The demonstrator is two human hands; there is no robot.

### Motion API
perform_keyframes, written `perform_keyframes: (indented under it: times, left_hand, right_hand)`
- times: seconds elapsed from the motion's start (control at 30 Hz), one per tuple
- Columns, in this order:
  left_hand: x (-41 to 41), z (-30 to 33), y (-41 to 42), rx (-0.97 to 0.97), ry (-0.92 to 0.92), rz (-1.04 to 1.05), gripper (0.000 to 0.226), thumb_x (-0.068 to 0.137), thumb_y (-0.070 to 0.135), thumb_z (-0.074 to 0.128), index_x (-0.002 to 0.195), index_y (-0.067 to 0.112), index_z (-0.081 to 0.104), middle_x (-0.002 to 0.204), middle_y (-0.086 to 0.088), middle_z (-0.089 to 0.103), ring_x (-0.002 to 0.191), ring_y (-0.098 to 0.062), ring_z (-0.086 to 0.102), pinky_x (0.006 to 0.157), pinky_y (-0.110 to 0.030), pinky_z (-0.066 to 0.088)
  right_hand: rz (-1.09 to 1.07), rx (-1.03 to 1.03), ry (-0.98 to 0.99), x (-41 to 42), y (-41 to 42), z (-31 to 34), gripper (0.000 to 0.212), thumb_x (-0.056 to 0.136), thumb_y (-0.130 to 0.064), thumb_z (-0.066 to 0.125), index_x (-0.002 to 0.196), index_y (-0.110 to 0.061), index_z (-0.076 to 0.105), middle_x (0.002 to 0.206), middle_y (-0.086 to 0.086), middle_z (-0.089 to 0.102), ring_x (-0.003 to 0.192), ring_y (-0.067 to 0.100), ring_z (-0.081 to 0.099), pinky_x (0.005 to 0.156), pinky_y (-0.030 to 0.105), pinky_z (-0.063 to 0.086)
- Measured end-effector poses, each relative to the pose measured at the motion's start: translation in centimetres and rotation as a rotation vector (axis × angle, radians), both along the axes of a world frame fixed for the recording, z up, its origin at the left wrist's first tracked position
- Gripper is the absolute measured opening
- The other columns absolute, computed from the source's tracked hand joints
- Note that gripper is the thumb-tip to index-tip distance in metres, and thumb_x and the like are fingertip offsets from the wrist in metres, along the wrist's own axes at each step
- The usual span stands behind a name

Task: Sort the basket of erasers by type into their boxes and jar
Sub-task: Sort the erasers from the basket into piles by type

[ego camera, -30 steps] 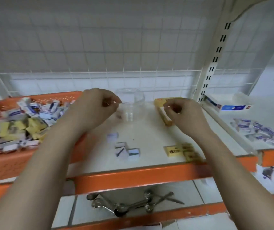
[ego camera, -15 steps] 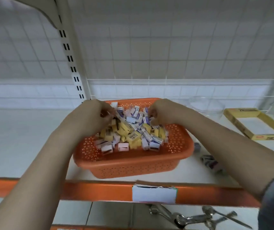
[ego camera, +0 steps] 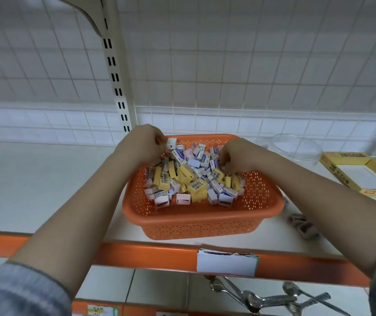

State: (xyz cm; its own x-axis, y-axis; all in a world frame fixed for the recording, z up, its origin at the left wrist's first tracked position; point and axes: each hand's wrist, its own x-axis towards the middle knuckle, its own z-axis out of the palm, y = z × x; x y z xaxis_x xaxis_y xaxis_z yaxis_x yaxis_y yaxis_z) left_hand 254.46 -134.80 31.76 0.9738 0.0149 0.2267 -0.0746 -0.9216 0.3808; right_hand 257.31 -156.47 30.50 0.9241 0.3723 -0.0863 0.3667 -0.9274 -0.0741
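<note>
Both hands reach into the orange basket (ego camera: 201, 215) on the shelf, among the pile of erasers (ego camera: 189, 176). The left hand (ego camera: 140, 144) and the right hand (ego camera: 237, 156) are curled, fingertips in the pile; whether either pinches an eraser I cannot tell. The clear jar (ego camera: 296, 148) and yellow box (ego camera: 362, 174) stand to the right.

White shelf (ego camera: 45, 190), orange basket (ego camera: 203, 221), clear jar (ego camera: 296, 148), yellow box (ego camera: 342, 176), loose erasers (ego camera: 303, 225)

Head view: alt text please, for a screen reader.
Both hands, left hand and right hand, dig into mixed yellow and white erasers in an orange basket on a shelf. A clear jar and yellow box sit right.
</note>
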Motion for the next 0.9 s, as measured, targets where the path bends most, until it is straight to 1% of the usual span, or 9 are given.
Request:
perform_keyframes:
  times: [0.23, 0.33, 0.43, 0.47, 0.53, 0.6, 0.7, 0.8, 0.9]
  left_hand:
    - [3.3, 0.3, -1.9, 0.013, 0.04, 0.079, 0.053, 0.084, 0.048, 0.062, 0.119, 0.008, 0.059, 0.124, -0.008, 0.058, 0.113, -0.025, 0.054, 0.084, -0.03, 0.042]
    - [3.9, 0.1, -2.6, 0.041, 0.095, 0.077, 0.029, 0.082, 0.041, 0.068, 0.085, 0.013, 0.06, 0.088, -0.004, 0.056, 0.085, -0.024, 0.054, 0.06, -0.021, 0.038]
    - [3.8, -0.1, -2.7, 0.02, 0.074, 0.086, 0.011, 0.083, 0.022, 0.068, 0.08, 0.018, 0.058, 0.074, -0.001, 0.054, 0.068, -0.02, 0.052, 0.052, -0.019, 0.038]
    - [3.8, -0.2, -2.5, -0.002, 0.054, 0.084, 0.006, 0.083, 0.019, 0.068, 0.085, 0.016, 0.062, 0.08, -0.002, 0.058, 0.074, -0.021, 0.057, 0.059, -0.02, 0.042]
    - [3.6, -0.1, -2.3, -0.066, 0.008, 0.073, 0.03, 0.082, 0.02, 0.07, 0.109, 0.009, 0.066, 0.108, -0.005, 0.065, 0.099, -0.021, 0.06, 0.077, -0.024, 0.045]
    - [2.7, 0.5, -2.4, -0.133, -0.024, 0.039, 0.041, 0.08, 0.021, 0.072, 0.118, 0.009, 0.063, 0.117, -0.006, 0.064, 0.102, -0.016, 0.059, 0.079, -0.02, 0.043]
    - [0.4, 1.6, -3.0, -0.215, -0.072, -0.045, 0.037, 0.078, 0.021, 0.075, 0.114, 0.013, 0.066, 0.105, 0.002, 0.065, 0.088, -0.006, 0.056, 0.07, -0.009, 0.04]
    - [-2.1, 1.9, -4.2, -0.335, -0.113, -0.105, 0.029, 0.075, 0.016, 0.077, 0.104, 0.017, 0.07, 0.09, 0.007, 0.064, 0.078, -0.006, 0.058, 0.063, -0.007, 0.045]
    - [-4.2, 1.4, -5.7, -0.426, -0.139, -0.183, 0.024, 0.074, 0.012, 0.077, 0.095, 0.021, 0.069, 0.087, 0.01, 0.066, 0.078, 0.0, 0.061, 0.067, -0.009, 0.049]
  right_hand:
    - [-0.13, 0.365, -0.229, -0.9, -1.8, 1.0, 0.012, 0.08, -0.006, 0.069, 0.091, -0.01, 0.073, 0.091, 0.001, 0.064, 0.085, 0.012, 0.057, 0.073, 0.019, 0.041]
    - [-0.173, 0.538, -0.28, -1.4, -2.3, 0.7, 0.009, 0.079, -0.004, 0.069, 0.08, -0.013, 0.069, 0.082, 0.001, 0.064, 0.074, 0.01, 0.057, 0.056, 0.005, 0.039]
    - [-0.206, 0.605, -0.294, -1.7, -2.5, -0.1, 0.01, 0.079, -0.004, 0.068, 0.081, -0.014, 0.067, 0.083, 0.001, 0.065, 0.077, 0.011, 0.059, 0.054, 0.0, 0.036]
    - [-0.22, 0.634, -0.307, -1.8, -2.6, -0.3, 0.009, 0.08, -0.005, 0.067, 0.084, -0.013, 0.068, 0.085, 0.001, 0.065, 0.078, 0.012, 0.06, 0.055, 0.0, 0.036]
    - [-0.259, 0.729, -0.331, -2.0, -2.7, -0.5, 0.013, 0.082, -0.006, 0.065, 0.092, -0.012, 0.069, 0.088, 0.0, 0.065, 0.079, 0.012, 0.062, 0.058, 0.003, 0.037]
    - [-0.317, 0.855, -0.326, -2.6, -2.8, -0.3, 0.022, 0.084, -0.009, 0.063, 0.104, -0.013, 0.068, 0.093, -0.002, 0.064, 0.081, 0.011, 0.062, 0.063, 0.009, 0.042]
    - [-0.411, 1.076, -0.237, -4.3, -2.9, 0.1, 0.022, 0.084, -0.014, 0.062, 0.106, -0.015, 0.069, 0.093, -0.002, 0.068, 0.079, 0.009, 0.065, 0.073, 0.022, 0.052]
    - [-0.452, 1.342, -0.123, -6.4, -3.2, -0.1, 0.009, 0.084, -0.012, 0.064, 0.086, -0.016, 0.072, 0.074, -0.003, 0.07, 0.06, 0.001, 0.065, 0.055, 0.014, 0.05]
    - [-0.501, 1.623, -0.062, -8.3, -4.5, -0.7, 0.009, 0.086, -0.007, 0.064, 0.087, -0.013, 0.071, 0.08, 0.004, 0.072, 0.074, 0.012, 0.068, 0.07, 0.022, 0.056]
